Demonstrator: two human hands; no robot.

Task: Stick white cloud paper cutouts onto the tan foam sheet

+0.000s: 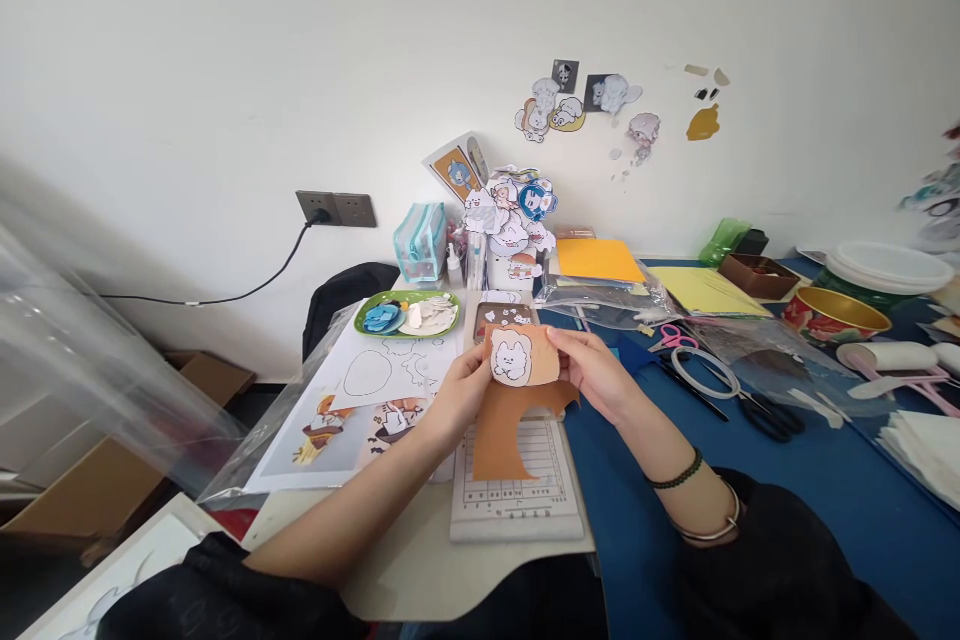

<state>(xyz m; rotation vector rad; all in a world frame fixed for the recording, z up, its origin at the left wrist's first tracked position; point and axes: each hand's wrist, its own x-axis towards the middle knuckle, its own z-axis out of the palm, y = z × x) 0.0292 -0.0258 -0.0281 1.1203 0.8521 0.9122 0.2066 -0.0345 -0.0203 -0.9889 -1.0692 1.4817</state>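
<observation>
Between my two hands is a piece of light orange paper [546,360] with a white cartoon dog cutout [511,358] against its left part. My left hand [466,388] pinches the left edge, by the cutout. The upper right corner is gripped by my right hand [596,372], thumb on top. Just below, a darker orange-brown paper sheet [496,435] with curved cut edges extends over a printed form pad [517,528]. Whether my fingers also hold this lower sheet is hidden. Behind the paper, a small tray [480,312] with little cutouts is partly covered.
On the left, a green plate [360,328] of blue and white pieces stands by drawn sheets [367,375]. Pink scissors [675,338], black scissors [772,415] and a clear tape ring [705,390] lie right. Yellow paper [600,260] and a floral bowl [836,315] are farther back.
</observation>
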